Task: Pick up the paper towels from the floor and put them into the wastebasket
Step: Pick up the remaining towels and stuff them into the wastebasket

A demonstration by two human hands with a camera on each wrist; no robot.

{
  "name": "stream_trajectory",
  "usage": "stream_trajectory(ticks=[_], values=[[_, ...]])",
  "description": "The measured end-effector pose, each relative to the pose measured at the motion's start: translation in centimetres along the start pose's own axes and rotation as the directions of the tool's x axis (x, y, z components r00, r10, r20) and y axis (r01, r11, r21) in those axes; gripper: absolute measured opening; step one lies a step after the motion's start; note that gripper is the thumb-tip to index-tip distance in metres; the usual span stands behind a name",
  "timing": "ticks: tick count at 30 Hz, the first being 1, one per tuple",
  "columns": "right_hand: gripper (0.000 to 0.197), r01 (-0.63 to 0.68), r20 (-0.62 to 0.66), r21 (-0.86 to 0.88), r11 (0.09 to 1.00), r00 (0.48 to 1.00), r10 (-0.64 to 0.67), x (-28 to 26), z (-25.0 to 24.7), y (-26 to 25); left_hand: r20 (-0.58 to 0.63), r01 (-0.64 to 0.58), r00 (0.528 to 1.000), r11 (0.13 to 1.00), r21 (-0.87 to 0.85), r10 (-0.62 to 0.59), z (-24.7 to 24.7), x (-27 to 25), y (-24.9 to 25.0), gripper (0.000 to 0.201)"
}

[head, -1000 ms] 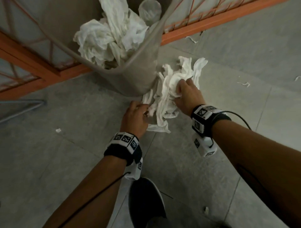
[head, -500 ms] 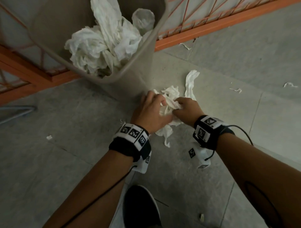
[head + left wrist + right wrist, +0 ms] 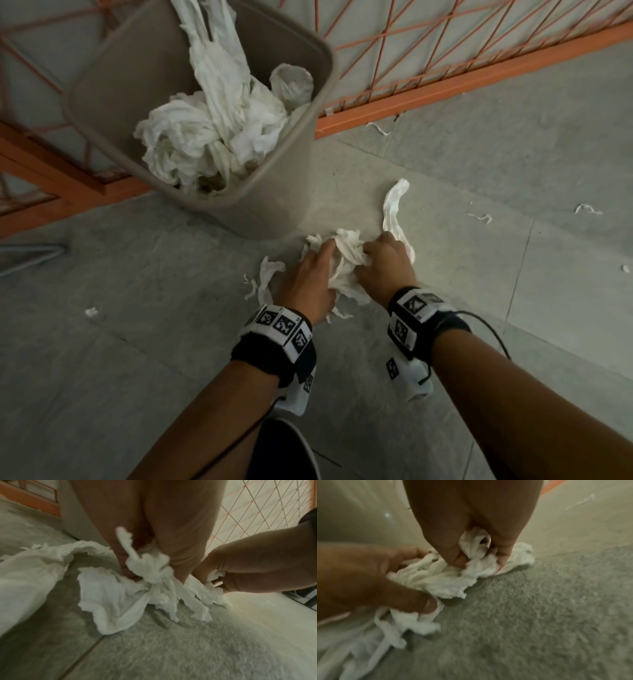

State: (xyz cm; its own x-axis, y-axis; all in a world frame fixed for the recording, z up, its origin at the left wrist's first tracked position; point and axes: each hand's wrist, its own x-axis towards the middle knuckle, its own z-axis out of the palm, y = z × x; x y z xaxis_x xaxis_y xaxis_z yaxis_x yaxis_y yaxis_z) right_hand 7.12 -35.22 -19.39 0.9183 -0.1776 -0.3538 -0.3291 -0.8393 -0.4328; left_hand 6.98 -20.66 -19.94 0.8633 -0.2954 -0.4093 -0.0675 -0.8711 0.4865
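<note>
Two hands, left hand [image 3: 310, 274] and right hand [image 3: 383, 262], both clutch the paper towel wad [image 3: 346, 263] on the floor [image 3: 513, 171] beside the wastebasket [image 3: 318, 113]. Light, soft, tears easily; grip the bunched centre, strips trail.

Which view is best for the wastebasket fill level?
Head view: the wastebasket is seen from above, its open mouth showing crumpled paper towels piled inside. The left wrist view catches only part of its outer wall behind the fingers; the right wrist view shows a blurred beige surface, probably its side.
</note>
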Motion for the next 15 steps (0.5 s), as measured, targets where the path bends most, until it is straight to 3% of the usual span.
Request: stream_trajectory(ticks=[2,4,7,10,12,15], values=[[0.029,0.022,-0.03,-0.234,0.972,0.999,-0.03,-0.8,0.7,0.4,0.02,0.0,1.0,0.997,0.074,-0.002,0.5,-0.5,-0.2,0.057],[0.036,0.032,-0.009,-0.277,0.96,0.999,-0.036,-1.0,1.0,0.7,-0.01,0.002,1.0,0.993,0.12,-0.001,0.8,-0.8,-0.3,0.045],[0.046,0.056,0.06,-0.161,0.985,0.997,-0.047,-0.2,0.8,1.3,-0.077,0.024,0.997,0.994,0.104,-0.016,1.0,-0.8,-0.7,0.035],[0.04,0.155,0.005,-0.031,0.987,0.988,-0.155,-0.4,1.0,1.5,-0.114,0.033,0.993,0.999,0.032,-0.029,1.1,-0.6,-0.9,0.036],[0.033,0.192,-0.042,0.033,0.981,0.981,-0.191,-1.2,1.2,1.2,-0.14,-0.001,0.99,1.0,-0.004,0.0,1.1,-0.4,-0.7,0.046],[0.03,0.249,-0.095,0.135,0.959,0.967,-0.237,-2.2,1.9,0.7,-0.077,-0.031,0.997,0.992,-0.12,0.022,0.9,-0.2,-0.2,0.069]])
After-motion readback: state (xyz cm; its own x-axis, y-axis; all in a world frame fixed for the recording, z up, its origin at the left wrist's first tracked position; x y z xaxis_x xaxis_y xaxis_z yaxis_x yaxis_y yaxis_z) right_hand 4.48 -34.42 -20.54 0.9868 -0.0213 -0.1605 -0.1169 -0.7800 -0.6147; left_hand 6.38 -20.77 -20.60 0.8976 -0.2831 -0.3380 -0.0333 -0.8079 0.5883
